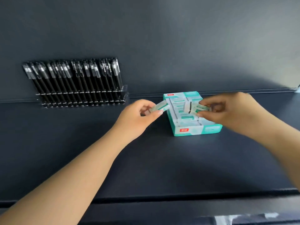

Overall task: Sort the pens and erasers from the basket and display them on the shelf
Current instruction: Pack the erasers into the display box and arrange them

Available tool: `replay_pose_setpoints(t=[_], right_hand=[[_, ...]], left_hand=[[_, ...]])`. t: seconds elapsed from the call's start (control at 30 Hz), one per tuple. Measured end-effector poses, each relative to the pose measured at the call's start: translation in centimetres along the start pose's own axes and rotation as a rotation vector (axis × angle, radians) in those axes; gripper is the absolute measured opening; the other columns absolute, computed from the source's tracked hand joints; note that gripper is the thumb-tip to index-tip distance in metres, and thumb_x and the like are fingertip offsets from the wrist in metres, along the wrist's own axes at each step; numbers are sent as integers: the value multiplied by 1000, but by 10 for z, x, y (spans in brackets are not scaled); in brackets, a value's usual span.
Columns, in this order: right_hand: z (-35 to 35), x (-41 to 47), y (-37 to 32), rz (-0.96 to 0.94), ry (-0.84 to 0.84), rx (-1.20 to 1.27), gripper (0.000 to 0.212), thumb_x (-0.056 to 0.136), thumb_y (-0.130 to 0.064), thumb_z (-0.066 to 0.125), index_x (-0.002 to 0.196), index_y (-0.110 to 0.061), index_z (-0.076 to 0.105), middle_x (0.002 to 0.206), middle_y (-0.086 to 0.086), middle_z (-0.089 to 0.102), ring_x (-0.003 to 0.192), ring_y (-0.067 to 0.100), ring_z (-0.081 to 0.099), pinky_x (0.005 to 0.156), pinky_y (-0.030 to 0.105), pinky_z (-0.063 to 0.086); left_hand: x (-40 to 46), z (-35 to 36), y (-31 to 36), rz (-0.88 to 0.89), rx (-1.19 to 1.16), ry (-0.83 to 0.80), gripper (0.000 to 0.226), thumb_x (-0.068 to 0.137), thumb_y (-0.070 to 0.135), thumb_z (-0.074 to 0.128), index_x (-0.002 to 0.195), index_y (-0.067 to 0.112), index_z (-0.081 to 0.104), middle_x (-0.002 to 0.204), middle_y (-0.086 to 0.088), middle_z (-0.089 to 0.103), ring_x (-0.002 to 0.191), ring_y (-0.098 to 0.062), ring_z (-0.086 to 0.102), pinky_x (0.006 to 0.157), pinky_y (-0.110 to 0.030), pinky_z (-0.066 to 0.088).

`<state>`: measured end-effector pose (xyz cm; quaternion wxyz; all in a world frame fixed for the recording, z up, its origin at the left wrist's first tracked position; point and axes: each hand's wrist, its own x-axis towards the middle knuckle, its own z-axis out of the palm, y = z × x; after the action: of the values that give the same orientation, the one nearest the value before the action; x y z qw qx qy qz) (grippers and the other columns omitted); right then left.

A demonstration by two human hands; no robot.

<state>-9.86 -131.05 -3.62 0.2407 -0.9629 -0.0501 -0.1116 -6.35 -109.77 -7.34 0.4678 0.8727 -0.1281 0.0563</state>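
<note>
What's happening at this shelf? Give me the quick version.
A person is stocking erasers into a teal display box on a dark shelf. The left hand pinches one wrapped eraser at the box's left edge, and the right hand holds another eraser over the box, which already holds several. To the left, black pens stand in a clear rack against the back wall.
</note>
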Motion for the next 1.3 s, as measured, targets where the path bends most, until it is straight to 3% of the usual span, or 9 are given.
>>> replay_pose_setpoints(t=[0.1, 0.33, 0.47, 0.73, 0.87, 0.93, 1.0, 1.17, 1.3], right_hand=[[-9, 12, 20, -16, -60, -44, 31, 78, -27, 68, 107, -17, 67, 77, 3, 65, 82, 25, 61, 66, 20, 35], [-1, 22, 33, -114, -247, -157, 30, 84, -34, 61, 112, -24, 64, 104, 1, 68, 89, 18, 59, 75, 20, 38], [8, 22, 38, -131, -241, -100, 30, 85, -31, 60, 115, -30, 63, 93, -5, 65, 81, 14, 58, 73, 16, 38], [16, 21, 47, -204, -195, 15, 30, 80, -19, 66, 109, -24, 68, 103, -7, 69, 89, 6, 57, 83, 15, 41], [31, 23, 51, -279, -149, 100, 30, 75, -33, 71, 103, -21, 71, 95, -27, 48, 90, -15, 48, 84, 1, 33], [36, 22, 56, -354, -126, 55, 40, 72, -48, 59, 97, -20, 74, 93, -17, 51, 89, -10, 49, 85, 1, 31], [38, 19, 57, -414, -95, 13, 42, 73, -46, 51, 93, -17, 74, 90, -5, 58, 90, 2, 51, 85, 7, 35], [42, 16, 55, -478, -73, -8, 42, 76, -42, 50, 96, -13, 73, 91, 0, 62, 85, 9, 52, 78, 23, 43], [46, 15, 52, -502, -94, 2, 44, 75, -42, 52, 96, -10, 73, 92, 4, 61, 85, 10, 51, 79, 23, 43]], left_hand=[[16, 27, 13, -5, 17, 23, 20, 83, 34, 63, 101, 26, 59, 100, 14, 61, 95, -1, 53, 82, -15, 40], [49, 46, 12, -51, 66, 65, 16, 86, 30, 62, 99, 25, 53, 96, 20, 57, 99, -2, 52, 79, -18, 35], [52, 54, -3, -10, 135, 14, 20, 85, 31, 62, 103, 26, 54, 105, 21, 55, 102, 2, 49, 73, -11, 30], [54, 60, -12, 75, 189, -23, 24, 86, 31, 60, 106, 23, 53, 114, 16, 55, 104, 1, 46, 71, -11, 30], [56, 63, -14, 111, 215, -12, 30, 86, 32, 60, 113, 20, 52, 121, 11, 54, 105, -1, 45, 74, -12, 28], [56, 63, -14, 127, 216, -10, 31, 86, 31, 60, 113, 19, 52, 119, 12, 54, 101, 2, 42, 73, -11, 27], [55, 63, -15, 131, 207, -14, 32, 86, 31, 60, 114, 19, 52, 119, 12, 53, 101, 4, 41, 74, -10, 28], [55, 64, -18, 133, 192, -9, 31, 86, 31, 59, 114, 19, 51, 119, 10, 53, 101, 2, 42, 72, 2, 27], [53, 67, -18, 151, 172, -10, 30, 87, 27, 58, 114, 17, 49, 111, 12, 45, 89, 12, 33, 69, 7, 23]])
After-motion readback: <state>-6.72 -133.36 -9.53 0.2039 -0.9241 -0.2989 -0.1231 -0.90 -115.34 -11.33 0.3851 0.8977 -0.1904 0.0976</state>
